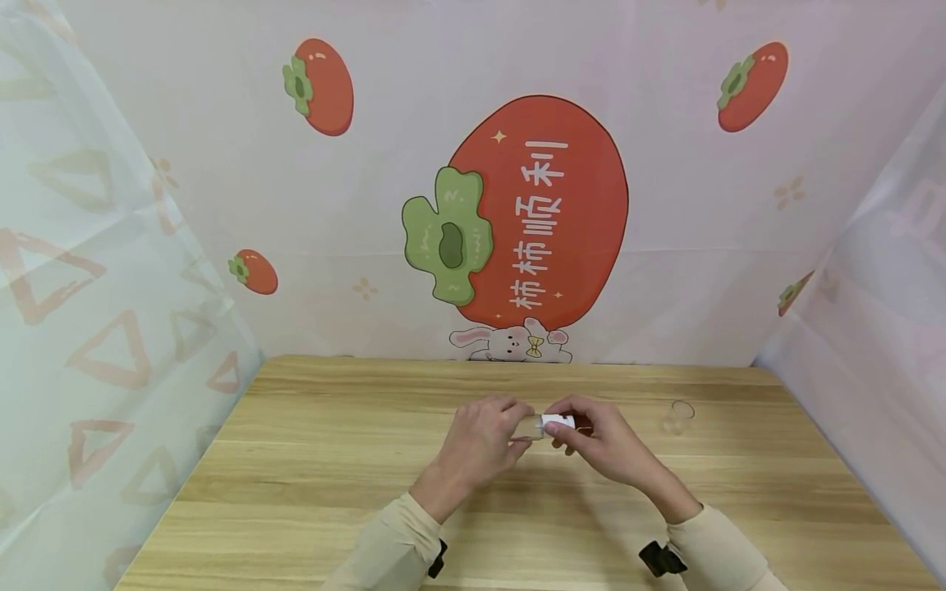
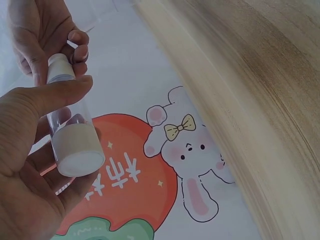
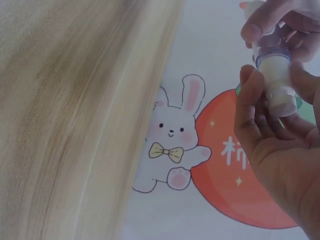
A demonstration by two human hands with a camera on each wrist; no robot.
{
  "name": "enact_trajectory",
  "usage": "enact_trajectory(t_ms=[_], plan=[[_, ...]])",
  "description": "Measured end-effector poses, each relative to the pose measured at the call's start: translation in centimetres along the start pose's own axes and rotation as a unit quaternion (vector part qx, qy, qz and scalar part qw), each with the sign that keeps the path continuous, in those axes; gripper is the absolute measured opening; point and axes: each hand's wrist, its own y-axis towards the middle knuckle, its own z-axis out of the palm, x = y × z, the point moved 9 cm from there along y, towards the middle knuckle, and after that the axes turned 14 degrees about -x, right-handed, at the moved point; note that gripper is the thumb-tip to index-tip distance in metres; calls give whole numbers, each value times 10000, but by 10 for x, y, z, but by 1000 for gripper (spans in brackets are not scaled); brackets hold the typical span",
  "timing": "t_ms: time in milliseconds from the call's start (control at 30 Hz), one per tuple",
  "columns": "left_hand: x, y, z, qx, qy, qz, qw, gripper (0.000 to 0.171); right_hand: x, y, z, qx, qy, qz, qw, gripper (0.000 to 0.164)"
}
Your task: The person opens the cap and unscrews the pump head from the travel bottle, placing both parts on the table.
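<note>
Both hands hold a small clear bottle (image 2: 82, 107) with a white base (image 2: 78, 150) above the table. My left hand (image 1: 484, 435) grips its see-through body, thumb laid across it in the left wrist view. With thumb and fingers, my right hand (image 1: 609, 439) pinches the white stepped top (image 3: 276, 80), whose narrower end points toward the right palm. In the head view the bottle (image 1: 528, 427) lies roughly level between the hands, its base hidden behind the left fingers.
A small clear, round-rimmed object (image 1: 676, 421) lies on the wooden table (image 1: 332, 460) to the right of the hands. Behind the table hangs a printed cloth (image 1: 384, 164), and further cloth sheets (image 1: 74, 328) flank both sides.
</note>
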Motion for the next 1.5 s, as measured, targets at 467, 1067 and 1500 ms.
enact_trajectory(t_ms=[467, 1067, 1500], plan=[[2, 2, 0, 168, -411, -228, 9988, 33, -1, -1, 1, -271, 192, 34, 9994, 11], [13, 0, 7, 670, -1571, -893, 9813, 28, 7, -3, -6, -521, -111, -362, 9979, 22], [22, -6, 18, 1145, -2208, -1541, 9562, 33, 12, -6, -8, -344, 256, -671, 9968, 21]])
